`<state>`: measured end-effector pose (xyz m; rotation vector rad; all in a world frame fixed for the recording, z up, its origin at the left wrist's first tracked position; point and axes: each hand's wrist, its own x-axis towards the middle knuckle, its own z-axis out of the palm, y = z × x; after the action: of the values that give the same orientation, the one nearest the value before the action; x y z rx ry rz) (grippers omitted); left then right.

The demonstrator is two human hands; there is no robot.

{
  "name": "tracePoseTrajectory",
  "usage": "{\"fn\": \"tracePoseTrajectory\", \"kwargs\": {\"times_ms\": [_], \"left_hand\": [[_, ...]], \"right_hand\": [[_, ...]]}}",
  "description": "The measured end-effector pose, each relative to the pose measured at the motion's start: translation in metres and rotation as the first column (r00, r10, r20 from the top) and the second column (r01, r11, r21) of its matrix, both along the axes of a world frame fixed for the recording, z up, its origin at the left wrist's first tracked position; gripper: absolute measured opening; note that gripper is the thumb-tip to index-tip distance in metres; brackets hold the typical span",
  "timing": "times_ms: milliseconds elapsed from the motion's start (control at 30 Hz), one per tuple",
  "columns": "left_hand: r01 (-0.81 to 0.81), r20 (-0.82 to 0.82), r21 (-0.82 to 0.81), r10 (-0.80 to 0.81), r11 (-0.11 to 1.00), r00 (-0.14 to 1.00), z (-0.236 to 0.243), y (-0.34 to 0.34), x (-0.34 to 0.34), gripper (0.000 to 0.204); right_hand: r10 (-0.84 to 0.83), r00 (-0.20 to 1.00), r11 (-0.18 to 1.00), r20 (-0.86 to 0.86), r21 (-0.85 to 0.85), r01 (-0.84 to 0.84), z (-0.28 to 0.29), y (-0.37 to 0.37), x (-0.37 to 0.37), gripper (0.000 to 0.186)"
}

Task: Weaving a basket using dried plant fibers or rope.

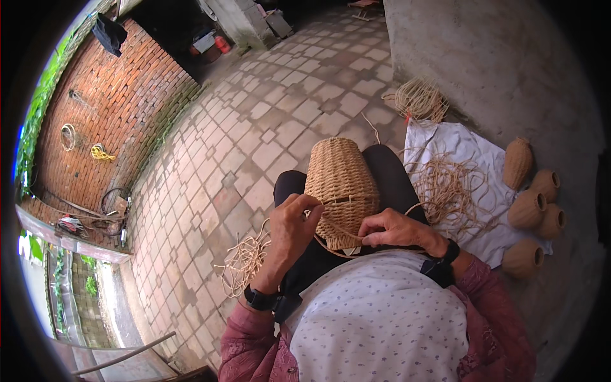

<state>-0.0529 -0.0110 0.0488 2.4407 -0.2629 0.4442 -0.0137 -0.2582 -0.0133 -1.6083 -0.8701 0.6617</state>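
Note:
A tan woven basket [340, 169] lies across my lap, its narrower far end between my knees. A dark gap crosses its weave near the close end. At its left edge my left hand [294, 224] is closed in a pinch on a thin cord [344, 229]. The cord runs across the basket's near part to my right hand [396, 229], where the thumb and forefinger are closed on it. A loop of cord hangs under the basket's near end. Another strand passes from near my right hand towards the tangled cords [449, 191] at my right.
A white cloth [490, 153] on the right bears those cords. Several small brown pots or woven vessels [527, 210] stand beside it. A coil of cord [420, 100] lies by the concrete wall [496, 57]. Loose strands [247, 258] hang at my left over the paved floor [203, 191].

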Motion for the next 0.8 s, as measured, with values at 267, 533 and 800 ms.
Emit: {"fn": "tracePoseTrajectory", "kwargs": {"times_ms": [267,533,800], "left_hand": [[0.005,0.025,-0.072,-0.003,0.997,1.000,-0.019,-0.020,0.005,0.008],[-0.155,-0.460,-0.599,-0.179,0.785,0.869,0.001,-0.023,-0.001,0.027],[-0.297,-0.488,-0.824,-0.338,0.483,0.804,-0.009,-0.011,-0.003,0.041]], "right_hand": [[-0.364,0.755,0.930,0.545,0.251,0.268,0.034,0.016,0.021,0.009],[-0.326,0.535,0.941,0.779,0.216,0.259,0.023,0.045,0.032,0.010],[-0.028,0.224,0.909,0.974,-0.068,0.411,0.033,0.063,0.019,0.011]]}}
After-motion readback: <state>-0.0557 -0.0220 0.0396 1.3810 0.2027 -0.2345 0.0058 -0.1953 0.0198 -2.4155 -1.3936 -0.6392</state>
